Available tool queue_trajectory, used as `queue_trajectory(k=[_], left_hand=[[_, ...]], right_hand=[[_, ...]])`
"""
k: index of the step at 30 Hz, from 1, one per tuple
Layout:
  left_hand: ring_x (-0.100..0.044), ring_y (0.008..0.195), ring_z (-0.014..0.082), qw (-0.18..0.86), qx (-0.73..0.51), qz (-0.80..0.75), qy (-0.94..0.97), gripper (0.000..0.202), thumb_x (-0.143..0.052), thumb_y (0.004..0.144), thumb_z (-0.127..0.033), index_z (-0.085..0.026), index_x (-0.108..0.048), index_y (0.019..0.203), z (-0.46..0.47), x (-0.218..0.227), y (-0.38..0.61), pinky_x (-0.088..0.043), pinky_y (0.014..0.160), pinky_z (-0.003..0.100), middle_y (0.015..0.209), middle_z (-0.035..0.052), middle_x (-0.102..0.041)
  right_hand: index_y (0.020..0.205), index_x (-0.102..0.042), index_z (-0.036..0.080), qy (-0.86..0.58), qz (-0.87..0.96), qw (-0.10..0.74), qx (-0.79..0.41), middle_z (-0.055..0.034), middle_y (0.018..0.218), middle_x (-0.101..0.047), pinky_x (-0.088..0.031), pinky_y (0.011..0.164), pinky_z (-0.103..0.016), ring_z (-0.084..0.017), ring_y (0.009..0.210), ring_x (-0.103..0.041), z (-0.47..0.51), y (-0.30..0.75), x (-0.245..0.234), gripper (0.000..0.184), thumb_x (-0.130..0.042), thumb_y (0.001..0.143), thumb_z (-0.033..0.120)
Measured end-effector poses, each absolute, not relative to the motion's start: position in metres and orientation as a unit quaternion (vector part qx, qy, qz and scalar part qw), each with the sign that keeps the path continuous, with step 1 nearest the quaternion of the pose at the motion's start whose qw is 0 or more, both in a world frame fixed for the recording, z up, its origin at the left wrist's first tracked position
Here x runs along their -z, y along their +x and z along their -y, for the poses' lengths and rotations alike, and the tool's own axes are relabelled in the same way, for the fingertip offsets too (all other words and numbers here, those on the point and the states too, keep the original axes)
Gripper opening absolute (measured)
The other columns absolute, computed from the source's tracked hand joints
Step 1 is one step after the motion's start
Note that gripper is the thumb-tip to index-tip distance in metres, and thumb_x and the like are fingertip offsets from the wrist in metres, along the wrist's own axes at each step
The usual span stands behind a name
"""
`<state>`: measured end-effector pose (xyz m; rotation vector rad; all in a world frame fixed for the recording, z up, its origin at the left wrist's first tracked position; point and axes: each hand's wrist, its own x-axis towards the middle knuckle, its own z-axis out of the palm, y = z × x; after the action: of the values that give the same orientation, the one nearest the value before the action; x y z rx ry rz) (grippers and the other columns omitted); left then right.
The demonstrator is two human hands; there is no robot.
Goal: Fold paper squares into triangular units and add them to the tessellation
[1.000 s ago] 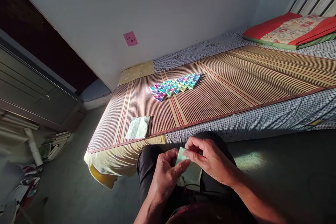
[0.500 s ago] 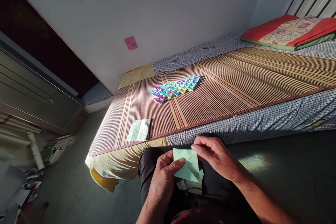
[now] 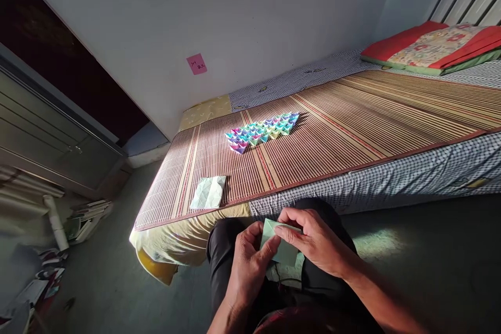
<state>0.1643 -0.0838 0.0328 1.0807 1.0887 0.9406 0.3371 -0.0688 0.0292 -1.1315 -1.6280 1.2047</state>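
A pale green sheet of origami paper (image 3: 287,253), creased and partly folded, is held above my lap. My left hand (image 3: 252,253) pinches its left side, thumb on top. My right hand (image 3: 311,240) grips the upper right part, its thumb and fingers pressing a folded flap near the top corner. Both thumbs nearly meet at the middle of the paper. On the mat lies a creased pale square of paper (image 3: 209,192) close to the bed's front edge. Farther back stand several small folded paper boats (image 3: 262,132) in rows of pink, blue, green and yellow.
A striped bamboo mat (image 3: 344,130) covers the bed, with a checked sheet (image 3: 430,167) hanging over its front. A folded red floral quilt (image 3: 430,47) rests at the far right. On the wall is a pink note (image 3: 196,63). Books (image 3: 88,222) are stacked at the left.
My right hand has moved left and inward over the green paper, folding its upper right part across. My left hand keeps its hold on the left side.
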Motion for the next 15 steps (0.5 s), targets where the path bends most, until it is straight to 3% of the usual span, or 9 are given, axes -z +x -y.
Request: queue_trajectory(k=[10,13,15], left_hand=[[-0.049,0.064,0.0167,0.562,-0.397,-0.498,0.527,0.020,-0.079,0.077,-0.034,-0.018,-0.067,0.071,0.0840,-0.0366,0.1670,-0.041,0.060,0.027,0.071,0.0022,-0.063],[-0.048,0.062,0.0155,0.579,-0.382,-0.496,0.522,0.021,-0.078,0.078,-0.036,-0.018,-0.068,0.073,0.0828,-0.0385,0.1640,-0.039,0.059,0.026,0.068,0.0008,-0.061],[-0.047,0.061,0.0145,0.595,-0.377,-0.490,0.514,0.020,-0.078,0.077,-0.035,-0.017,-0.069,0.076,0.0817,-0.0384,0.1621,-0.038,0.058,0.025,0.067,-0.0004,-0.058]], right_hand=[[0.069,-0.048,0.020,-0.473,0.662,0.394,-0.427,0.0062,0.061,-0.044,-0.032,0.052,-0.023,-0.010,0.057,-0.040,0.0696,0.3321,-0.0289,0.024,-0.058,0.091,0.022],[0.076,-0.056,0.020,-0.457,0.669,0.396,-0.432,0.0052,0.066,-0.054,-0.040,0.058,-0.022,-0.011,0.062,-0.050,0.0697,0.3352,-0.0314,0.016,-0.066,0.089,0.023],[0.091,-0.064,0.021,-0.438,0.670,0.420,-0.428,0.0026,0.079,-0.065,-0.048,0.069,-0.023,-0.014,0.075,-0.060,0.0700,0.3387,-0.0327,0.009,-0.072,0.086,0.021]])
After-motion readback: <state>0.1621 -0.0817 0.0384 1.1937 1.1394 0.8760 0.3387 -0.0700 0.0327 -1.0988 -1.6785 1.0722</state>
